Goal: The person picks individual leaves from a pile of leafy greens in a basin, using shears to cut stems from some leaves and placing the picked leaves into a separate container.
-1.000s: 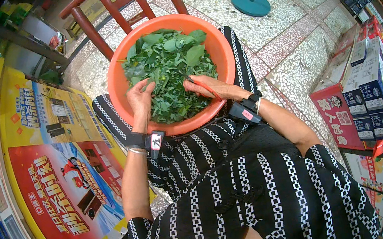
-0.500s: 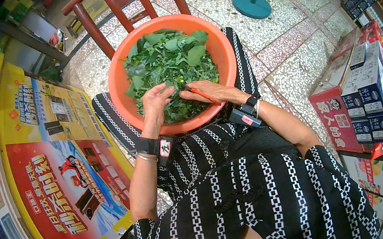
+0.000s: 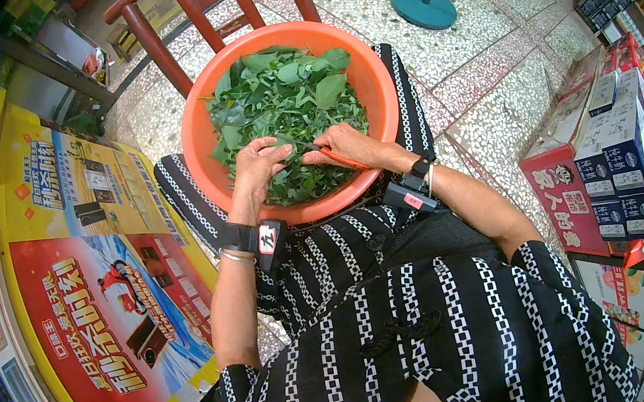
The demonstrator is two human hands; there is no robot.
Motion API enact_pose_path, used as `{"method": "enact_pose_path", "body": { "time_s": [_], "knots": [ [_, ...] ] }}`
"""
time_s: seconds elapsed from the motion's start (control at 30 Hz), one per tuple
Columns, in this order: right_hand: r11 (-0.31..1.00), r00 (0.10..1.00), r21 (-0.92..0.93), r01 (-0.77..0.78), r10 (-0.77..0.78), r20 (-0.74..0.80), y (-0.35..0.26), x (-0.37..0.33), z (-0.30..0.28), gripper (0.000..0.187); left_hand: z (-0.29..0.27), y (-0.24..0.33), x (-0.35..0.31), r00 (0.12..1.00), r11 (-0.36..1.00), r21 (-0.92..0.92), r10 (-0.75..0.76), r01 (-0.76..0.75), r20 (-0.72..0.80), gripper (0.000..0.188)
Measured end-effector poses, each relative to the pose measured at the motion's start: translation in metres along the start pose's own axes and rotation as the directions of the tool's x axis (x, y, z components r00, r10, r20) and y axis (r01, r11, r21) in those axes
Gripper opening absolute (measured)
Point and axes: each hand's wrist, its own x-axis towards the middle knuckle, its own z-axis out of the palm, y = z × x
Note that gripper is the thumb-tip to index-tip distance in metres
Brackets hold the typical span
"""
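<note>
A wide orange plastic basin (image 3: 204, 156) rests on my lap, filled with loose green leaves (image 3: 283, 99). Whole leaves lie toward its far side, smaller cut-looking pieces nearer the middle. Over the near part of the heap, my left hand (image 3: 258, 165) is closed, with some green leaf showing at its fingertips. Just right of it, my right hand (image 3: 347, 145) grips a slim red-handled cutting tool (image 3: 342, 158). Its narrow front end points toward my left fingers; whether it is a knife or scissors I cannot tell.
A reddish wooden chair (image 3: 200, 8) stands just beyond the basin. Farther right is a green round-based post (image 3: 424, 6) on the speckled floor. Stacked cartons (image 3: 615, 151) line the right side. A yellow and red poster-covered box (image 3: 119, 312) stands close on my left.
My left hand has shifted slightly, its wrist turning and its fingers closing nearer the tool. My right hand has lifted and turned a little, and the tool's front end now reaches toward the left fingertips.
</note>
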Motion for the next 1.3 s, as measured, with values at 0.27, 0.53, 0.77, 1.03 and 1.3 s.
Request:
{"method": "enact_pose_path", "body": {
  "time_s": [0.27, 0.53, 0.77, 1.03, 1.3],
  "knots": [
    [0.962, 0.977, 0.268, -0.047, 0.100, -0.188, -0.004, -0.001, 0.002, 0.052, 0.002, 0.000, -0.002, 0.992, 0.934, 0.335, 0.122, -0.125, 0.030, 0.038],
    [0.882, 0.967, 0.437, -0.175, 0.239, -0.094, -0.007, -0.006, 0.001, 0.051, -0.064, 0.012, 0.059, 0.832, 0.577, 0.816, 0.434, 0.038, -0.345, 0.064],
    [0.828, 0.955, 0.529, -0.186, 0.280, -0.101, -0.006, -0.008, 0.001, 0.050, -0.057, 0.000, 0.095, 0.901, 0.836, 0.470, -0.064, 0.284, -0.429, 0.047],
    [0.862, 0.960, 0.485, -0.145, 0.242, -0.142, -0.006, -0.006, 0.005, 0.051, -0.056, 0.030, 0.089, 0.973, 0.920, 0.362, -0.071, 0.149, -0.222, 0.022],
    [0.844, 0.951, 0.499, -0.198, 0.288, -0.109, -0.008, -0.007, 0.001, 0.052, -0.053, 0.087, 0.071, 0.987, 0.956, 0.292, 0.021, 0.026, -0.158, 0.020]
  ]
}}
